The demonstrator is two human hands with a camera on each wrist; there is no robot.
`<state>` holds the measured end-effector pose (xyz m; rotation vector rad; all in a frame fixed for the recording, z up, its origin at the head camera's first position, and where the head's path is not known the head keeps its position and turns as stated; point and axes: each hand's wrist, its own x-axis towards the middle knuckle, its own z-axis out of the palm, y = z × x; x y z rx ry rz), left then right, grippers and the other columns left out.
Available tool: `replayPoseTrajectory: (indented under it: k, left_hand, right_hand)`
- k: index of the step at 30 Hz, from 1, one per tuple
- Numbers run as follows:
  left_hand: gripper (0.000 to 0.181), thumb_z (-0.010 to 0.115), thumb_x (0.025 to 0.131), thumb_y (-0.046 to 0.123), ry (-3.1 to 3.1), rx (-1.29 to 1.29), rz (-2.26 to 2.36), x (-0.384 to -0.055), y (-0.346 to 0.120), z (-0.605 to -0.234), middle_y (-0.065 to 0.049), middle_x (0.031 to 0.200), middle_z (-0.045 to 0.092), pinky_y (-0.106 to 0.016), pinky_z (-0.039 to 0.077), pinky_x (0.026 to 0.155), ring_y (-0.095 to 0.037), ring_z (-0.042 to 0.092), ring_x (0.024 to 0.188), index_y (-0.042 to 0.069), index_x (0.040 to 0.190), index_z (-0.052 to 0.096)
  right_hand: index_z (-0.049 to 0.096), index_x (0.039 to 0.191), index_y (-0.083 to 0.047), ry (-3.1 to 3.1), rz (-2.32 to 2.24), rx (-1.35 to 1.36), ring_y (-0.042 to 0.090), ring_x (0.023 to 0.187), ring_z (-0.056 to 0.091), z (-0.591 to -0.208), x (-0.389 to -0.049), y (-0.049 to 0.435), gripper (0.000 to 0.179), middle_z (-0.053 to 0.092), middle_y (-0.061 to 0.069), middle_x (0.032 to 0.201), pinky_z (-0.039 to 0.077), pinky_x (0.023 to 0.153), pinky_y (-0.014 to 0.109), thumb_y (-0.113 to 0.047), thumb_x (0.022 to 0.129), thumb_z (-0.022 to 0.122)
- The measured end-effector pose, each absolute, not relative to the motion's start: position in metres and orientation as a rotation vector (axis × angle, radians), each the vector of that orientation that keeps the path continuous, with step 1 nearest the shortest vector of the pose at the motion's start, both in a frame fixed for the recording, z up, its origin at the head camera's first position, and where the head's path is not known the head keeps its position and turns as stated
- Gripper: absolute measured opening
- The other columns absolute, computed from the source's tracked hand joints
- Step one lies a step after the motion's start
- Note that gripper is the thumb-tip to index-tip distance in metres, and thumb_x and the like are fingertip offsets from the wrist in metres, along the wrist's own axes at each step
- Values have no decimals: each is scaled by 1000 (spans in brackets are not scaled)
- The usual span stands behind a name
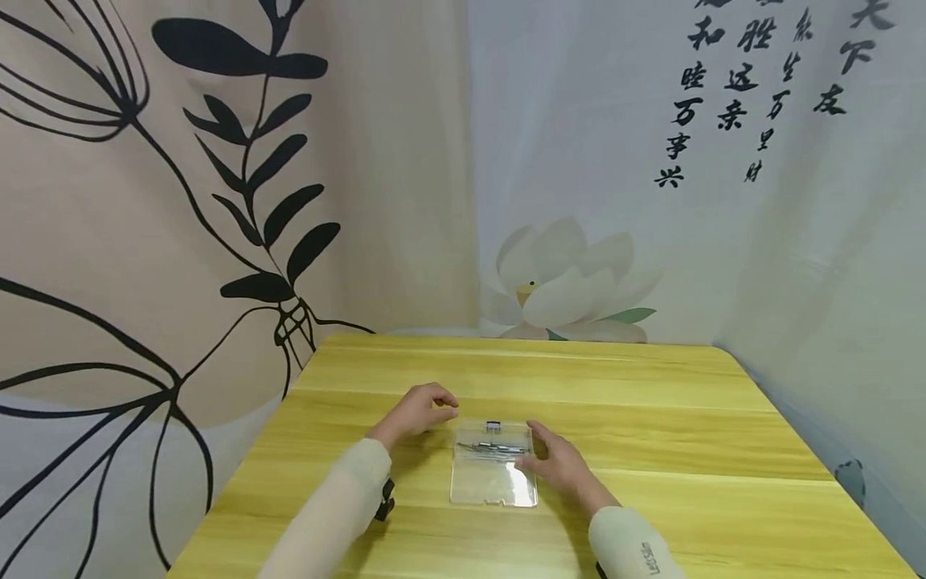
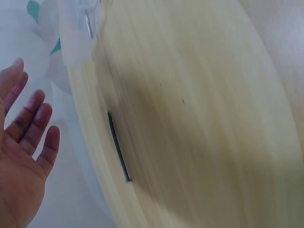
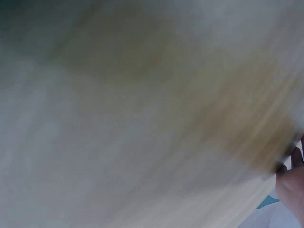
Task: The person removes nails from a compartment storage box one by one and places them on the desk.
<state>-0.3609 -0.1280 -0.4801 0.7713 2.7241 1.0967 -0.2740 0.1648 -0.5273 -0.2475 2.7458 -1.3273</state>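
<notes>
A clear plastic box (image 1: pixel 493 482) lies on the table with its lid opened out flat. Several thin metal nails (image 1: pixel 495 450) lie in its far half. To the box's left, apart from it, my left hand (image 1: pixel 423 410) hovers with fingers loosely bent and nothing in them. The left wrist view shows that hand (image 2: pixel 26 147) with its fingers spread, and one dark nail (image 2: pixel 118 147) on the tabletop nearby. My right hand (image 1: pixel 560 462) is at the box's right edge, its thumb over the edge. Blur in the right wrist view hides whether these fingers (image 3: pixel 297 164) grip anything.
The box rests on a yellow wood-grain table (image 1: pixel 615 386). Behind it hangs a cloth (image 1: pixel 405 161) printed with dark plants, a pale flower and writing. A dark strap (image 1: pixel 386 500) sits at my left sleeve.
</notes>
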Motion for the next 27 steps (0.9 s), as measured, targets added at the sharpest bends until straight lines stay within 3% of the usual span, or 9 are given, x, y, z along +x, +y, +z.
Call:
replayPoseTrajectory:
  k: [11,17,27]
  left_hand:
    - [23,69,95,22,2668,845,1135,-354,-104,-484,4,102,65,-38,47,86,-16,57,97,5,110,72]
    - [14,71,94,22,2648,820,1157,-352,-92,-491,6,97,64,-36,47,83,-13,56,92,12,103,74]
    - [16,71,94,17,2632,833,1198,-347,-77,-498,5,96,65,-34,48,80,-15,58,92,5,104,74]
  right_hand:
    - [37,153,-10,2751,-1328,-253,46,137,36,-532,-278,167,77,44,20,149,28,108,63,-34,90,74]
    - [38,153,-10,2766,-1329,-229,47,136,36,-532,-278,166,77,46,20,148,27,107,64,-35,89,75]
    - [39,153,-11,2770,-1319,-232,45,137,36,-534,-280,168,77,47,17,148,26,109,63,-38,89,74]
